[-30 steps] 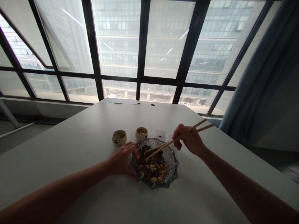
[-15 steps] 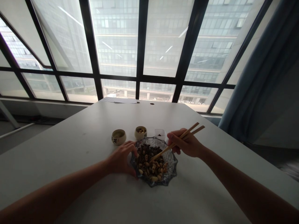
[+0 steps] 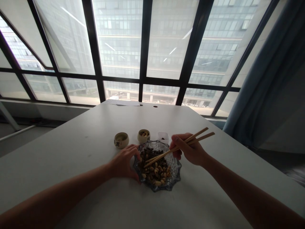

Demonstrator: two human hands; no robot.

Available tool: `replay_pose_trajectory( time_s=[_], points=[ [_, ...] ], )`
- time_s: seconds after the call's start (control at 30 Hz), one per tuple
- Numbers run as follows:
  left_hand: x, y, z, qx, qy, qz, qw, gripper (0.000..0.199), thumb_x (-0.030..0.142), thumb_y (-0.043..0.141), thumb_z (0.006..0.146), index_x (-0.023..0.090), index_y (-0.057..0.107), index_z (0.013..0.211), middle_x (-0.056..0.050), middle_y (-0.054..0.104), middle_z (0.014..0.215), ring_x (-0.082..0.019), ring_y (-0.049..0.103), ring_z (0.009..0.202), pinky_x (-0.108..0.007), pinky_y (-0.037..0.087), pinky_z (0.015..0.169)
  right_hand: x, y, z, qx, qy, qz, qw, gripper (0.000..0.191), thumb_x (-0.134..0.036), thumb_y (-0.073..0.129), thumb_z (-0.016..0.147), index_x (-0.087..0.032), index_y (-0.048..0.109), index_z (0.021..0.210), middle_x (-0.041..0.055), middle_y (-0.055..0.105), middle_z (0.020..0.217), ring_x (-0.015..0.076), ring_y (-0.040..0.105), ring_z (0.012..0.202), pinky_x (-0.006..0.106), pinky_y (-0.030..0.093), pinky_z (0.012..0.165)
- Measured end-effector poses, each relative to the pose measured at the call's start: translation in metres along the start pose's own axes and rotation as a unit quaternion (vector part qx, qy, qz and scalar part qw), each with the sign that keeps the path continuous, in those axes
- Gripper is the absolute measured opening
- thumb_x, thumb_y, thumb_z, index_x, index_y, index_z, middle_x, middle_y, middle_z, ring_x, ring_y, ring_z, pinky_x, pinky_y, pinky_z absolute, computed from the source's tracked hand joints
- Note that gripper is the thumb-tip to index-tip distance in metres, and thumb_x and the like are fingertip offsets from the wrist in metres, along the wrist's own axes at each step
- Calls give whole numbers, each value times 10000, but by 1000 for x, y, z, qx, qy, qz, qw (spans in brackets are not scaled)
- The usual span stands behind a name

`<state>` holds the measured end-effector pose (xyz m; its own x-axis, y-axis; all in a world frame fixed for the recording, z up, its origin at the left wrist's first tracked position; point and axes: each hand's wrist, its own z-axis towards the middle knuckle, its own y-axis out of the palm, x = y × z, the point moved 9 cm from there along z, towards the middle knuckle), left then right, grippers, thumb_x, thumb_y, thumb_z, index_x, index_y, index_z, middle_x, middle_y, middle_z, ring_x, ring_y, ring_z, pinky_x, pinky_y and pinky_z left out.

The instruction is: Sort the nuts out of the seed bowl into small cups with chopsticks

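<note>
A scalloped glass bowl stands on the table, holding dark seeds and pale nuts. My left hand grips its left rim, thumb low on the side and fingers over the edge. In my right hand is a pair of wooden chopsticks, slanting down to the left. Their tips lie among the seeds and nuts on the bowl's left side. I cannot make out anything pinched between the tips. Part of the bowl's left wall is hidden behind my left hand.
Behind the bowl stand a small cream cup with black lettering, a similar cup with nuts inside, and a clear plastic container with something dark in it. White paper lies at the far edge of the white table.
The chopstick tips have moved left across the bowl, and their angle is flatter. My right hand has shifted slightly down. My left hand and the bowl stay put.
</note>
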<state>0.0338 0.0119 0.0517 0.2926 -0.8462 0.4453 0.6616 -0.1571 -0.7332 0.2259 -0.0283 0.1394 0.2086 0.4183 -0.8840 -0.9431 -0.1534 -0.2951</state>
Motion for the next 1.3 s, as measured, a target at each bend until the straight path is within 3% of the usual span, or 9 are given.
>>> replay_pose_trajectory(
  time_s=[0.3,0.6,0.87,1.07,1.3],
  points=[
    [-1,0,0,-2,-8,0,1000,734,667,917,382,212,581,851,-147,648,1239,-316,617,1134,-412,518,962,10,11,1,-21,38,-26,999,608,-714,591,856,-142,674,666,24,622,470,96,536,352,182,428,345],
    [0,0,0,-2,-10,-7,1000,725,674,911,393,210,577,838,-132,665,1175,-299,613,1099,-395,512,941,6,-1,1,9,27,-37,999,606,-719,572,860,-153,661,660,14,606,451,110,540,335,189,419,313],
    [2,-1,2,-7,-6,-9,1000,705,657,914,418,212,557,832,-125,667,1142,-293,615,1060,-398,520,904,4,14,1,-65,7,-38,997,519,-617,598,906,-145,689,710,30,651,520,106,567,393,190,461,374],
    [1,-1,1,-1,1,-10,1000,701,651,915,426,209,558,836,-134,659,1164,-298,612,1081,-391,517,906,1,9,0,-41,-9,-32,999,559,-635,568,917,-142,679,678,29,627,485,98,550,377,176,438,365],
    [0,0,1,-2,-3,-8,1000,709,649,921,405,211,564,834,-129,658,1187,-304,610,1106,-393,513,932,3,18,-2,-60,-2,-35,998,553,-636,572,913,-146,664,672,18,618,477,98,543,361,180,448,353]
  ],
)
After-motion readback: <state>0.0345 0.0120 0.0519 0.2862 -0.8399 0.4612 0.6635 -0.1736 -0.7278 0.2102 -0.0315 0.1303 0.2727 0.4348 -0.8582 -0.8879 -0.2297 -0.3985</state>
